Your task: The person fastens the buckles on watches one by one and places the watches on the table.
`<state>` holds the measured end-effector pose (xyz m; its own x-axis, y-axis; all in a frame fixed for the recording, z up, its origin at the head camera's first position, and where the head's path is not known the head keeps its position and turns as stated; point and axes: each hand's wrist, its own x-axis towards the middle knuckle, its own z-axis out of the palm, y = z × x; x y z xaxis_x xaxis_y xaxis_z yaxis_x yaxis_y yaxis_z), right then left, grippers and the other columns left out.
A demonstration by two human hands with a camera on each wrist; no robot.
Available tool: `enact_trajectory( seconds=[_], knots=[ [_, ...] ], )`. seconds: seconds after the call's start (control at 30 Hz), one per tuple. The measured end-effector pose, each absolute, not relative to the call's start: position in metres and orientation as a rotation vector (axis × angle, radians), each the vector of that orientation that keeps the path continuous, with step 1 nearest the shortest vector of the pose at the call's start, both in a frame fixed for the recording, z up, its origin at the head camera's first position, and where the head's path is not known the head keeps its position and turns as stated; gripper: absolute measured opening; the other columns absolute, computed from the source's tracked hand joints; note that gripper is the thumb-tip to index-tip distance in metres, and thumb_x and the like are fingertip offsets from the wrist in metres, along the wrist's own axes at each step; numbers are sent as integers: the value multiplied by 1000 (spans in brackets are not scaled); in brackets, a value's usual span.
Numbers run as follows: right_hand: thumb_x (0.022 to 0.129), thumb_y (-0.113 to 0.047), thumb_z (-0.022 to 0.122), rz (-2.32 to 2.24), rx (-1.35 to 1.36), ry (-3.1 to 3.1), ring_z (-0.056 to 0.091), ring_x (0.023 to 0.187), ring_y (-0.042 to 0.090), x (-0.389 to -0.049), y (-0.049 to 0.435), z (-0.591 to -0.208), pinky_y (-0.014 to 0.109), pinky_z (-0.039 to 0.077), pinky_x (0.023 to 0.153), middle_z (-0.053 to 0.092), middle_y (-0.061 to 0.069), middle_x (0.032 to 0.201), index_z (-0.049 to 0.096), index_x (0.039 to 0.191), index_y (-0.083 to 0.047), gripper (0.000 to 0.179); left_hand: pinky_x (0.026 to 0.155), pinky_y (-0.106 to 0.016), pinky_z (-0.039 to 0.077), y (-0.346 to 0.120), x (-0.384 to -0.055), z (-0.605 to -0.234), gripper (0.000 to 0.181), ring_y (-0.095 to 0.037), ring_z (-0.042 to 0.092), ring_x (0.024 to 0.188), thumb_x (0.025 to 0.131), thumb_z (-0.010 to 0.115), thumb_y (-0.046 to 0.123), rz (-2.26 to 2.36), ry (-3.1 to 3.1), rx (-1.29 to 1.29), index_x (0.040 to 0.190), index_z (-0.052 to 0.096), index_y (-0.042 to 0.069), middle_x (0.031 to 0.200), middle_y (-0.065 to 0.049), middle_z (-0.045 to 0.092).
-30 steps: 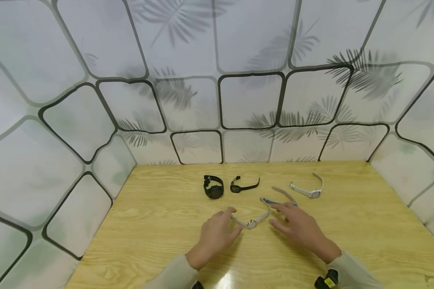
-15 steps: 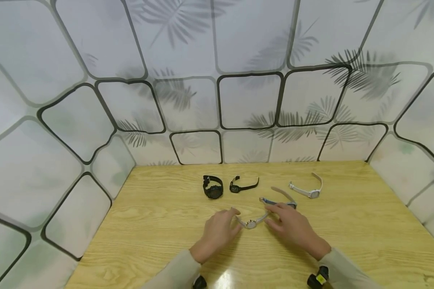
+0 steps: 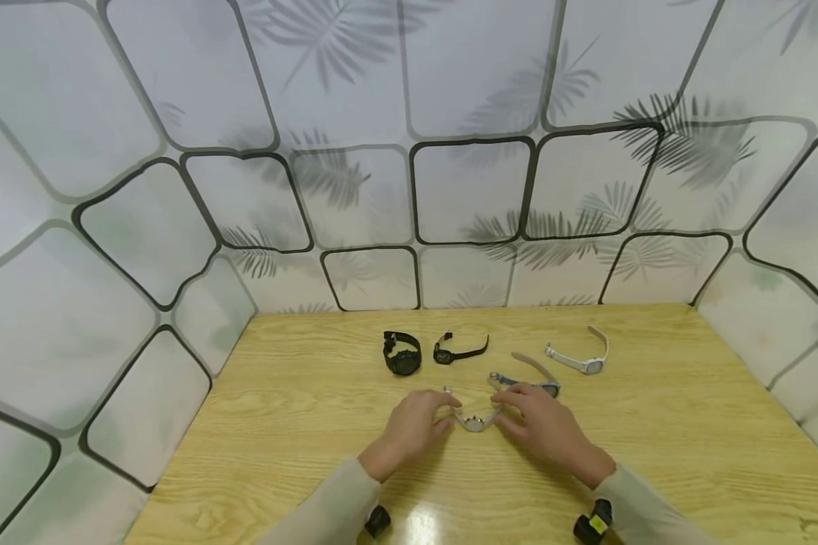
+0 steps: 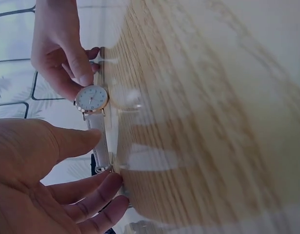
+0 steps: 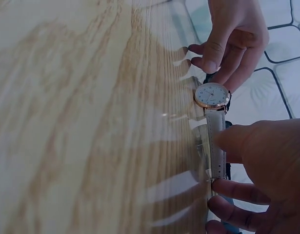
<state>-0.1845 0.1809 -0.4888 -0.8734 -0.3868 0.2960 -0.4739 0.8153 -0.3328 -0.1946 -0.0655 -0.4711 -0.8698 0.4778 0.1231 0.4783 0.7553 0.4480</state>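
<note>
A wristwatch with a pale strap (image 3: 473,425) stands on its edge at the front of the group, its white dial facing the person. My left hand (image 3: 412,424) pinches one strap half, thumb in front and fingers behind. On the other half, my right hand (image 3: 545,424) pinches the strap the same way. The left wrist view shows the round dial (image 4: 91,99) with a rose-gold rim. In the right wrist view, the perforated strap half (image 5: 216,141) runs under my right thumb. A blue-strapped watch (image 3: 548,389) lies just behind my right hand, partly covered by it.
Behind the hands lie a chunky black watch (image 3: 404,361), a slim black watch (image 3: 444,356) and a white watch (image 3: 591,366). The wooden table (image 3: 279,454) ends at a patterned wall covering (image 3: 470,272) at the back and sides.
Both hands have come closer together, the right one moving left. From resting loosely about the strap ends, their fingers now pinch the strap, and the watch's two halves are drawn inward.
</note>
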Motion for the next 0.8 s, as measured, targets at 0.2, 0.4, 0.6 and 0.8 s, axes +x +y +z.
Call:
enact_trajectory(
  seconds=[0.2, 0.4, 0.6, 0.8],
  knots=[
    [93, -28, 79, 607, 679, -2788, 67, 98, 21, -187, 180, -491, 40, 58, 72, 70, 1, 112, 78, 113, -19, 21, 88, -35, 58, -63, -198, -475, 22, -19, 68, 108, 94, 78, 15, -677, -2934, -822, 115, 78, 17, 118, -2, 72],
    [92, -25, 80, 642, 677, -2788, 67, 98, 20, -189, 179, -492, 40, 58, 75, 70, 1, 112, 79, 107, -18, 16, 77, -29, 57, -63, -201, -475, 13, -15, 66, 97, 93, 79, 18, -649, -2928, -817, 106, 80, 19, 110, -1, 68],
    [92, -25, 80, 657, 669, -2778, 67, 99, 20, -191, 180, -494, 39, 58, 75, 71, 2, 114, 79, 104, -18, 15, 75, -30, 56, -62, -202, -476, 7, -16, 67, 96, 92, 80, 20, -656, -2929, -794, 99, 79, 18, 109, -2, 68],
    [91, -25, 81, 666, 640, -2780, 67, 99, 20, -192, 181, -496, 37, 57, 73, 71, 3, 116, 79, 108, -15, 20, 80, -32, 57, -61, -204, -479, 6, -18, 68, 99, 90, 82, 18, -714, -2887, -801, 95, 79, 16, 109, -2, 70]
  ],
)
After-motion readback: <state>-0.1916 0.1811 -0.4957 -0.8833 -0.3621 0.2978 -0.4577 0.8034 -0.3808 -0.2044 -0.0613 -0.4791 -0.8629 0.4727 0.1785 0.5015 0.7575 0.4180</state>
